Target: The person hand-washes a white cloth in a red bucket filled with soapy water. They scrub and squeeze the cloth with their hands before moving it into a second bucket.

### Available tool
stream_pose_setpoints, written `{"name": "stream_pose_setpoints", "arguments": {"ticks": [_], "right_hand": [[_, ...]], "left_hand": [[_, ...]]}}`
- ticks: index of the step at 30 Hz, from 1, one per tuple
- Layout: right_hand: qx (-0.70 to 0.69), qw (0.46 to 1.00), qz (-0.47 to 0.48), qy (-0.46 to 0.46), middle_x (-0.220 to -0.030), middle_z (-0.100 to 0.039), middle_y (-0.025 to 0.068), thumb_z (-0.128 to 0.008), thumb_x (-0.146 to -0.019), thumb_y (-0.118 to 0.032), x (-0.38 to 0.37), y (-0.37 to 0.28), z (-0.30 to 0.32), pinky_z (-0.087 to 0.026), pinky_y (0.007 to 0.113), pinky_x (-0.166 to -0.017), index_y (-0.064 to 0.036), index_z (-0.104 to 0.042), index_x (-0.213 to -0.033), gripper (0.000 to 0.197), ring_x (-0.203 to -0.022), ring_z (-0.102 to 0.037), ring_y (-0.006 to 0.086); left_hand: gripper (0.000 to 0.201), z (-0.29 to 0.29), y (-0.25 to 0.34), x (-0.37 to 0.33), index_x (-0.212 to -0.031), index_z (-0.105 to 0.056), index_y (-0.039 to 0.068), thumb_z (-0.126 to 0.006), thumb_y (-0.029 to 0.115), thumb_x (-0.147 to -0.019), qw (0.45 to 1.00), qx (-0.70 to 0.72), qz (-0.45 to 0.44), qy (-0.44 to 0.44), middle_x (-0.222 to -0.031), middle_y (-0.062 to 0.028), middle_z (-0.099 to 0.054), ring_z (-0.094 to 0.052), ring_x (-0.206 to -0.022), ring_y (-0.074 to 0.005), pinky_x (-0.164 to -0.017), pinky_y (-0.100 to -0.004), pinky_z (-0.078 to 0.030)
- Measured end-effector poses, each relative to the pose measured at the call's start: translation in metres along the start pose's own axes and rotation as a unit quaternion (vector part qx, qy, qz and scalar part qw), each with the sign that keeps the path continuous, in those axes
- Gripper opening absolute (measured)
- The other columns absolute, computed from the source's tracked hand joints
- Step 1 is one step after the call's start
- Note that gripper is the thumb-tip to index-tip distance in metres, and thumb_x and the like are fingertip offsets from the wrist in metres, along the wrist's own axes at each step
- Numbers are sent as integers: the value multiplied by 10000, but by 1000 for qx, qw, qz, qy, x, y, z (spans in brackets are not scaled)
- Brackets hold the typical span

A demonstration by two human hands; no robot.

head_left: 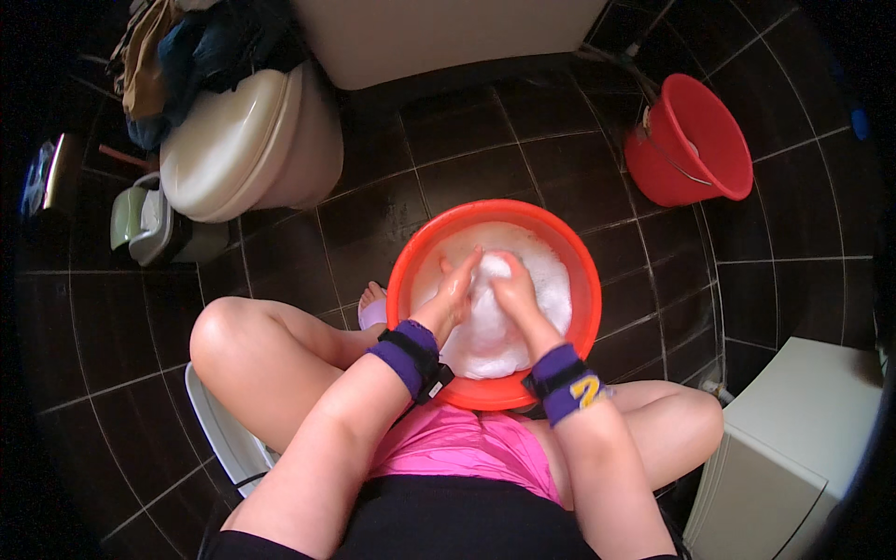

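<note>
A round orange-red basin [588, 327] stands between my legs, holding water and thick white suds. Over its middle, my left hand [456, 287] and my right hand [513, 286] are close together. Between them is a white, foam-covered cloth [496, 267], bunched up. My right fingers curl round the bunch, and my left hand presses against it from the other side with its thumb side up. More white, sudsy bulk [485, 331] lies below my hands, and I cannot tell how much of it is cloth and how much foam. Purple wristbands with black straps circle both wrists.
A red bucket [653, 154] with a wire handle stands at the far right. A closed white toilet [224, 154] is at the far left, with clothes [201, 51] piled behind it. Beside it is a small bin [154, 224]. A white cabinet [793, 420] stands near right. The floor is dark tile.
</note>
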State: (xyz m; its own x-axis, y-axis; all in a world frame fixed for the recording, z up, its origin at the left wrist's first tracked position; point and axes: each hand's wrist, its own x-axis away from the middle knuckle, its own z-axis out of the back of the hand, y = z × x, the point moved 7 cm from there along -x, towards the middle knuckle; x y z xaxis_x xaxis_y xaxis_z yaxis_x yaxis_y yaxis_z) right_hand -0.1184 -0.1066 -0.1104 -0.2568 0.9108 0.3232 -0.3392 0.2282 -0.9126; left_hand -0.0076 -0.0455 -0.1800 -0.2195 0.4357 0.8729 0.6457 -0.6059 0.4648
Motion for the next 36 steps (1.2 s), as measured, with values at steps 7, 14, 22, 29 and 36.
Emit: {"name": "stream_pose_setpoints", "arguments": {"ticks": [7,14,22,29,36], "right_hand": [[101,973,205,27,-893,-571,137,-680,-656,-115,95,-102,-16,-482,409,-737,-88,-608,-890,246,-869,-583,349],[174,962,158,140,-845,-598,138,-669,-755,-186,53,-56,23,-490,431,-642,-69,-615,-827,147,-747,-602,365],[174,959,185,125,-811,-601,173,-596,-830,-238,59,-73,19,-468,420,-681,-36,-601,-824,203,-769,-580,389],[129,989,15,66,-773,-637,218,-572,-879,-379,21,-15,46,-469,397,-709,-27,-655,-888,362,-771,-620,355],[275,961,-12,-34,-1007,-643,172,-767,-666,-310,2,-8,17,-476,364,-825,-74,-580,-1125,549,-955,-615,294]], "left_hand": [[600,-15,30,36,-1314,-355,90,-631,361,-855,976,98,-115,-154,-999,-125,-598,-623,-809,-208,-643,-312,-516],[325,-29,10,70,-1004,-584,-19,-469,273,-918,992,58,-81,-83,-933,-108,-603,-574,-826,-178,-731,-330,-472],[245,-25,-6,57,-955,-582,36,-485,250,-887,980,135,-24,-144,-869,-98,-614,-605,-766,-220,-720,-358,-503],[289,1,56,84,-995,-567,20,-507,275,-874,976,11,-212,-44,-814,-89,-601,-560,-712,-178,-670,-300,-461],[638,48,35,28,-1312,-419,24,-594,246,-740,944,-245,-201,90,-1296,-189,-454,-438,-1212,-321,-1003,-361,-367]]}}
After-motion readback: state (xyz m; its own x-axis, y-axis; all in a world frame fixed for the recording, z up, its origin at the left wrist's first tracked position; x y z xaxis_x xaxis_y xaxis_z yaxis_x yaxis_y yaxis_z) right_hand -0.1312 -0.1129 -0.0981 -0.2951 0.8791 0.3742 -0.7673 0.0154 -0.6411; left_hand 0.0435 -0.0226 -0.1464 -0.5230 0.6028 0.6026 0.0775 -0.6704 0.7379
